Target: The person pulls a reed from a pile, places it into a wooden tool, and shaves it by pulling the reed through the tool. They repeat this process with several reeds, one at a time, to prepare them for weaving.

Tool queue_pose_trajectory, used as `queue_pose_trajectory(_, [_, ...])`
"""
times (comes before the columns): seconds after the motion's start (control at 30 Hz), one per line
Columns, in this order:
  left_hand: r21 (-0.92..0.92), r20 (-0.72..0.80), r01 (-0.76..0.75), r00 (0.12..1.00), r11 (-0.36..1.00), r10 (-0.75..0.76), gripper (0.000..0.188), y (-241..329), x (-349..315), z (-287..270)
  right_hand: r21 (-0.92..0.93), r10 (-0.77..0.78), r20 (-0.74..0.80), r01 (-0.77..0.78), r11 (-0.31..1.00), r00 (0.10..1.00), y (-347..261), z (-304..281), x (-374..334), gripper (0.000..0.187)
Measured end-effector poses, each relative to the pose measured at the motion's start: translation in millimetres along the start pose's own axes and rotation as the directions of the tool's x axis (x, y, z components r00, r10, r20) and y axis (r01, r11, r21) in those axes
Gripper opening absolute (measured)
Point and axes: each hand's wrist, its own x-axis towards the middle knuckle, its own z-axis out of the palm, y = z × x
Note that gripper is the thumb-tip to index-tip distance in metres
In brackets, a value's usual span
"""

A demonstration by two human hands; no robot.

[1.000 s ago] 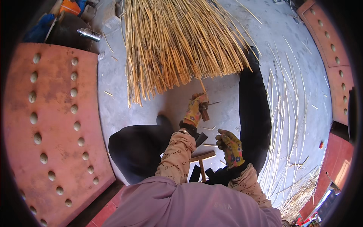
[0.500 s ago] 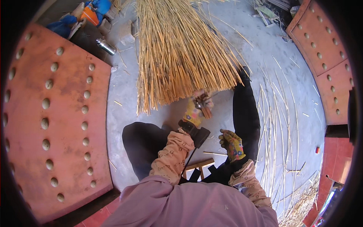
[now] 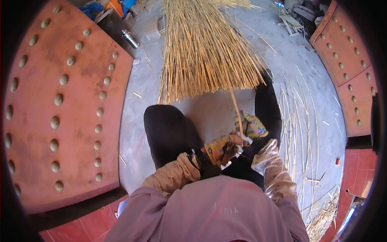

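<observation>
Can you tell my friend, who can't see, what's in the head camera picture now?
A flowery-gloved left hand and right hand are close together at the near end of a straw-coloured stalk. It reaches toward a big bundle of stalks; a reddish studded board is on the left.

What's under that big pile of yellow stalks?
Grey floor shows around the near end of the stalk pile, and one stalk juts out past that edge. The pile covers whatever is directly underneath, so that can't be seen.
</observation>
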Motion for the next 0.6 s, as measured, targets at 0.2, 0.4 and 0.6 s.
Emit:
queue_pose_trajectory(0.2, [0.063, -0.374, 0.016, 0.927, 0.998, 0.009, 0.039, 31, -42, 34, -0.477, -0.064, 0.04, 0.076, 0.875, 0.997, -16, 21, -5, 0.032])
queue_pose_trajectory(0.4, [-0.201, -0.355, -0.137, 0.933, 0.97, 0.059, 0.045, 16, -61, 27, -0.383, 0.012, 0.012, -0.007, 0.924, 1.0, -17, 44, -1, 0.028])
queue_pose_trajectory(0.6, [-0.088, -0.331, -0.151, 0.937, 0.985, 0.115, 0.051, 13, -78, 43, -0.364, -0.081, 0.143, 0.128, 0.923, 0.986, -1, 67, 12, 0.024])
